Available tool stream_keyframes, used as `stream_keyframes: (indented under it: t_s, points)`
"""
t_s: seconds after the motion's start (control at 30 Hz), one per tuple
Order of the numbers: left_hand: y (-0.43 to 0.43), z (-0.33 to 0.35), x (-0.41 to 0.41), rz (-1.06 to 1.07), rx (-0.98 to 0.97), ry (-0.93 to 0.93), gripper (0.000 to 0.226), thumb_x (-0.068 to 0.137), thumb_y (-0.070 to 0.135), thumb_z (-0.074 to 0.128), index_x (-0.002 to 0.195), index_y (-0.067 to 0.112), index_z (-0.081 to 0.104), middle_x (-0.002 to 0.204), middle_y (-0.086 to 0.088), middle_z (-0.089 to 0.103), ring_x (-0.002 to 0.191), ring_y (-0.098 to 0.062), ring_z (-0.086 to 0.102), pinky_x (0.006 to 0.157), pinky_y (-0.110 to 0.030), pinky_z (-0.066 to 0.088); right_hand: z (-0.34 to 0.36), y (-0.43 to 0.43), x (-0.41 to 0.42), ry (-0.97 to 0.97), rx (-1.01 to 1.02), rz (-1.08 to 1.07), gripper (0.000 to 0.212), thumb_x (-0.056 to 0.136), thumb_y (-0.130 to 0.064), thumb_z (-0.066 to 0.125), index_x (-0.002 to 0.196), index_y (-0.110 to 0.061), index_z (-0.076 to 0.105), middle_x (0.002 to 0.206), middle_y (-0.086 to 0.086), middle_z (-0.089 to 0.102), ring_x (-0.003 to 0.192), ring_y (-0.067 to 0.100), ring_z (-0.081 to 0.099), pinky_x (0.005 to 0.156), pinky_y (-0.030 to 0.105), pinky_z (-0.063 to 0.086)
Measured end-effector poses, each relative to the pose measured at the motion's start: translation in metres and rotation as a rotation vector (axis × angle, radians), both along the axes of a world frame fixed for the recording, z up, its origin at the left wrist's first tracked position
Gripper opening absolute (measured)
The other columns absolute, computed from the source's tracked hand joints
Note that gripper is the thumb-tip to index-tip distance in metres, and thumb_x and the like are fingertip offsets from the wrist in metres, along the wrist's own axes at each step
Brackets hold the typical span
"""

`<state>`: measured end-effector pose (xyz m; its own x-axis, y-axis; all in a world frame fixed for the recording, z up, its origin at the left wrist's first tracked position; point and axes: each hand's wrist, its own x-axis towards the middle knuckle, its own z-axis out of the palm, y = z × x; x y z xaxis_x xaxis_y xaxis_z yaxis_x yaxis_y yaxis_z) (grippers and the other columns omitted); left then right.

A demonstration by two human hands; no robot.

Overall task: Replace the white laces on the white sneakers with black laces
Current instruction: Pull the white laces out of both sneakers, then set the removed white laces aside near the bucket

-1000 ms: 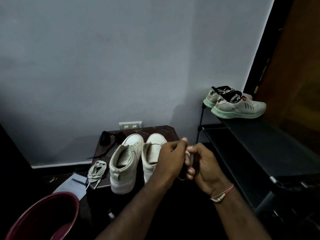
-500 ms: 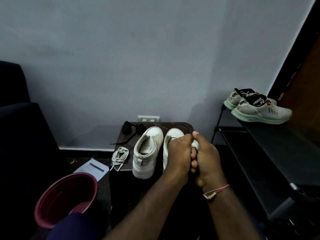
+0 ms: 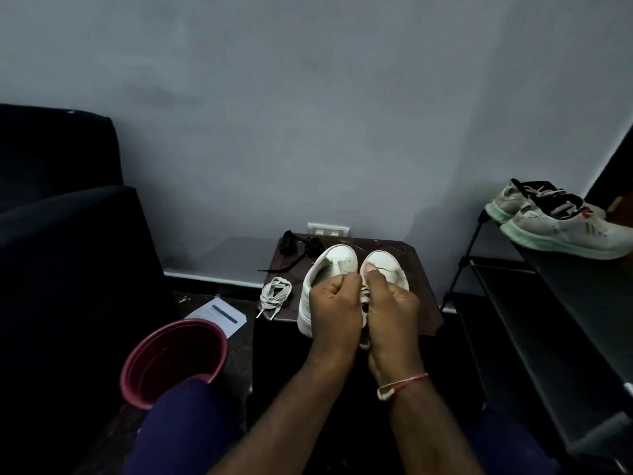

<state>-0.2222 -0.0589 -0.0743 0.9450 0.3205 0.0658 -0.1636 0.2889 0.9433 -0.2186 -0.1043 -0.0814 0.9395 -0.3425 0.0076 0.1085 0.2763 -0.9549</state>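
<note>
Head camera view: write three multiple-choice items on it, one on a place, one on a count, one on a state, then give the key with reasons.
1. Where does the loose white lace lie?
A. on the small table, left of the white sneakers
B. inside the red bucket
C. on the shoe rack

2. How many shoes stand on the shoe rack at right?
A. none
B. two
C. four

3. What are the hands doing?
A. resting flat on the table
B. lifting the bucket
C. closed together on a white lace over the right sneaker

Key: 1 A, the lace is bundled on the small table beside the left sneaker. 2 B, one pair of grey shoes stands there. 3 C, left hand and right hand pinch it above the right sneaker.
</note>
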Motion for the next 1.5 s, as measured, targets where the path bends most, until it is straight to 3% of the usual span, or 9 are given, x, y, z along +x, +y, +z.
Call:
stream_keyframes:
  t_s: [0.1,0.23,0.43,0.63,0.87,1.0,1.1,1.23,1.5]
  points:
    - [0.015,-0.015,-0.002,0.068,-0.064,0.006,0.021,0.089,0.011,0.055,0.069,0.006,0.06,0.062,-0.005,0.055,0.059,-0.017,0.05,0.058,-0.029,0.042,0.0,0.015,-0.003,0.032,0.016,0.079,0.044,0.093,-0.031,0.061,0.056,-0.008,0.064,0.055,0.007,0.062,0.052,0.021,0.057,0.052,0.029,0.045]
    - [0.043,-0.029,-0.006,-0.171,-0.402,0.07,0.038,0.09,0.033,0.05,0.101,0.001,0.068,0.094,-0.018,0.068,0.089,-0.025,0.063,0.081,-0.034,0.048,-0.011,0.047,0.004,0.079,-0.084,0.14,0.04,0.094,-0.027,0.058,0.061,-0.006,0.069,0.065,0.01,0.07,0.064,0.024,0.067,0.066,0.036,0.052]
    - [0.091,-0.056,-0.003,-0.053,-0.449,0.139,0.038,0.097,0.038,0.046,0.097,0.011,0.073,0.1,-0.012,0.072,0.088,-0.017,0.067,0.078,-0.03,0.05,-0.033,0.109,0.025,0.037,-0.633,0.048,0.046,0.098,-0.033,0.048,0.069,-0.002,0.067,0.077,0.016,0.069,0.077,0.031,0.063,0.067,0.035,0.041]
    - [0.145,-0.072,0.009,0.004,-0.651,0.207,0.042,0.1,0.038,0.043,0.109,0.005,0.068,0.101,-0.016,0.072,0.088,-0.022,0.071,0.077,-0.032,0.055,-0.049,0.162,0.043,-0.039,-1.115,0.043,0.032,0.097,-0.038,0.041,0.094,-0.016,0.064,0.109,0.004,0.06,0.111,0.025,0.047,0.093,0.041,0.031]
    - [0.182,-0.091,0.053,-0.025,-0.776,0.309,0.028,0.1,0.028,0.039,0.105,0.012,0.062,0.09,-0.011,0.071,0.075,-0.02,0.067,0.065,-0.029,0.055,-0.055,0.155,0.087,0.178,-1.346,0.235,0.04,0.095,-0.047,0.042,0.121,-0.018,0.052,0.131,0.021,0.046,0.121,0.041,0.044,0.099,0.045,0.037]
    - [0.202,-0.106,0.063,-0.068,-0.785,0.332,0.019,0.096,0.022,0.043,0.106,0.018,0.059,0.085,-0.014,0.07,0.062,-0.021,0.066,0.053,-0.024,0.053,-0.064,0.151,0.103,0.402,-1.538,0.371,0.06,0.091,-0.059,0.043,0.144,-0.032,0.033,0.153,0.032,0.012,0.132,0.054,0.03,0.109,0.053,0.03]
    - [0.216,-0.124,0.065,-0.086,-0.77,0.36,0.021,0.096,0.03,0.046,0.107,0.019,0.06,0.09,-0.015,0.069,0.063,-0.021,0.066,0.054,-0.024,0.056,-0.075,0.161,0.107,0.432,-1.64,0.405,0.059,0.09,-0.062,0.042,0.142,-0.032,0.04,0.156,0.028,0.012,0.135,0.052,0.027,0.108,0.054,0.026]
    - [0.229,-0.138,0.064,-0.077,-0.695,0.413,0.02,0.092,0.029,0.057,0.102,0.013,0.063,0.089,-0.014,0.068,0.065,-0.019,0.069,0.053,-0.024,0.057,-0.095,0.158,0.101,0.263,-1.756,0.331,0.042,0.091,-0.042,0.054,0.128,-0.023,0.052,0.146,0.019,0.035,0.126,0.041,0.041,0.101,0.046,0.037]
    - [0.243,-0.174,0.083,0.101,-0.64,0.52,0.012,0.095,0.009,0.056,0.106,0.004,0.057,0.093,-0.021,0.06,0.08,-0.026,0.064,0.048,-0.025,0.056,-0.115,0.141,0.08,-0.22,-1.518,0.288,0.023,0.087,-0.006,0.058,0.108,-0.007,0.068,0.135,0.012,0.055,0.125,0.029,0.052,0.097,0.034,0.044]
